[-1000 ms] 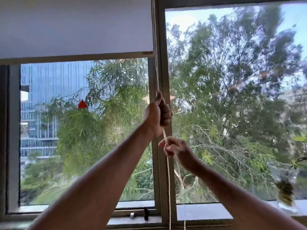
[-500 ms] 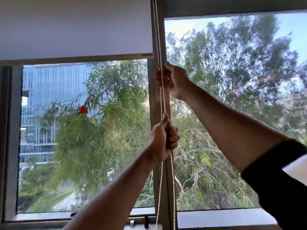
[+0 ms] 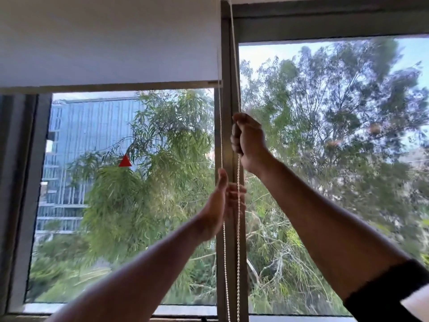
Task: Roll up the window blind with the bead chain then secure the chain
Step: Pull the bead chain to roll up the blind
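Blind fabric (image 3: 109,40) covers the upper part of the left pane, its bottom bar (image 3: 111,87) well above both hands. Bead chain (image 3: 238,228) hangs in two thin strands along the mullion (image 3: 227,112); light, limp and probably slippery, it is best pinched firmly. Right hand (image 3: 249,138) fists the right strand; left hand (image 3: 217,205), lower, is spread loosely around the strands.

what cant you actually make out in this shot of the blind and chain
- Blind: its roller is cut off by the top edge of the head view.
- Bead chain: the loop's bottom and any hook run past the bottom edge.
- Left hand: motion-blurred, open beside the chain; contact unclear.
- Right hand: fist hides the strand it grips.
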Available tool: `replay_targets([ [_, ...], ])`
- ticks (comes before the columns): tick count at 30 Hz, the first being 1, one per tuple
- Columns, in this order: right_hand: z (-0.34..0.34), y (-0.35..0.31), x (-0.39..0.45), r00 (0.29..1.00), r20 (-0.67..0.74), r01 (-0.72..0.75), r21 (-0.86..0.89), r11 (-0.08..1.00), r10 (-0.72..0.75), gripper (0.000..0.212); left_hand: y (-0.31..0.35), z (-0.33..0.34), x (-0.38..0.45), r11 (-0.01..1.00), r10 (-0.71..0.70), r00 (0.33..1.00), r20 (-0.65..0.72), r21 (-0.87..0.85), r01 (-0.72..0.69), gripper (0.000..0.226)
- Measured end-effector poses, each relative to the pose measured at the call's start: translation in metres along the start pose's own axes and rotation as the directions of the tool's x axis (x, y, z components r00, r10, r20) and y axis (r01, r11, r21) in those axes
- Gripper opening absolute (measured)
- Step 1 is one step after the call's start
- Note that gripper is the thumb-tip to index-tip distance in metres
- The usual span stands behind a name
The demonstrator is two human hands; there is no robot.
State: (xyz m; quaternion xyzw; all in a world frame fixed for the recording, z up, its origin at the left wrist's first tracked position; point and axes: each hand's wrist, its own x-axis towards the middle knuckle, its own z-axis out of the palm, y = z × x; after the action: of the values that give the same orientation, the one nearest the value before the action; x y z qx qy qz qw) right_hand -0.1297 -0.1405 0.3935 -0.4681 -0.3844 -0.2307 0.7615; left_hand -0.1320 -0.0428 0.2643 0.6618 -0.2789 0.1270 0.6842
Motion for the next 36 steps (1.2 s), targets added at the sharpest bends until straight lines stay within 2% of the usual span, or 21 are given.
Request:
replay_targets([
  [5, -0.012, 0.012, -0.023, 1.0, -0.014, 0.011, -0.086, 0.996, -0.012, 0.036, 0.068, -0.005, 0.034, 0.995, 0.087, 0.99, -0.112, 0.063, -0.08, 0.075],
  [8, -0.018, 0.014, -0.044, 0.995, 0.082, 0.052, -0.045, 0.998, -0.048, 0.033, 0.106, 0.003, 0.048, 0.992, 0.118, 0.987, -0.112, 0.06, -0.112, 0.072],
  [12, -0.021, 0.019, -0.06, 0.997, 0.04, 0.076, -0.126, 0.989, -0.071, 0.027, 0.144, 0.025, 0.06, 0.988, 0.102, 0.977, -0.185, -0.099, -0.122, 0.051],
  [15, -0.02, 0.023, -0.071, 0.997, 0.063, 0.062, -0.117, 0.991, -0.055, 0.032, 0.16, 0.042, 0.064, 0.976, 0.067, 0.983, -0.172, -0.194, -0.101, 0.043],
  [19, -0.029, 0.024, -0.082, 0.994, 0.083, 0.075, -0.101, 0.992, -0.067, 0.035, 0.164, 0.06, 0.066, 0.959, 0.008, 0.996, -0.094, -0.282, -0.034, 0.042],
  [23, -0.041, 0.026, -0.083, 0.992, 0.105, 0.083, -0.122, 0.989, -0.07, 0.031, 0.157, 0.063, 0.062, 0.961, 0.028, 0.999, -0.046, -0.274, -0.04, 0.044],
  [29, -0.056, 0.027, -0.069, 0.97, 0.211, -0.069, -0.237, 0.969, 0.12, 0.034, 0.14, 0.051, 0.045, 0.944, 0.065, 0.998, -0.026, -0.321, -0.07, 0.044],
  [32, -0.064, 0.017, -0.045, 0.97, 0.154, -0.141, -0.264, 0.954, 0.186, 0.027, 0.131, 0.045, 0.036, 0.938, 0.074, 0.997, -0.029, -0.338, -0.079, 0.046],
  [36, -0.049, -0.006, -0.003, 0.969, 0.108, -0.191, -0.238, 0.952, 0.222, 0.032, 0.12, 0.038, 0.025, 0.933, 0.085, 0.995, -0.056, -0.345, -0.099, 0.047],
])
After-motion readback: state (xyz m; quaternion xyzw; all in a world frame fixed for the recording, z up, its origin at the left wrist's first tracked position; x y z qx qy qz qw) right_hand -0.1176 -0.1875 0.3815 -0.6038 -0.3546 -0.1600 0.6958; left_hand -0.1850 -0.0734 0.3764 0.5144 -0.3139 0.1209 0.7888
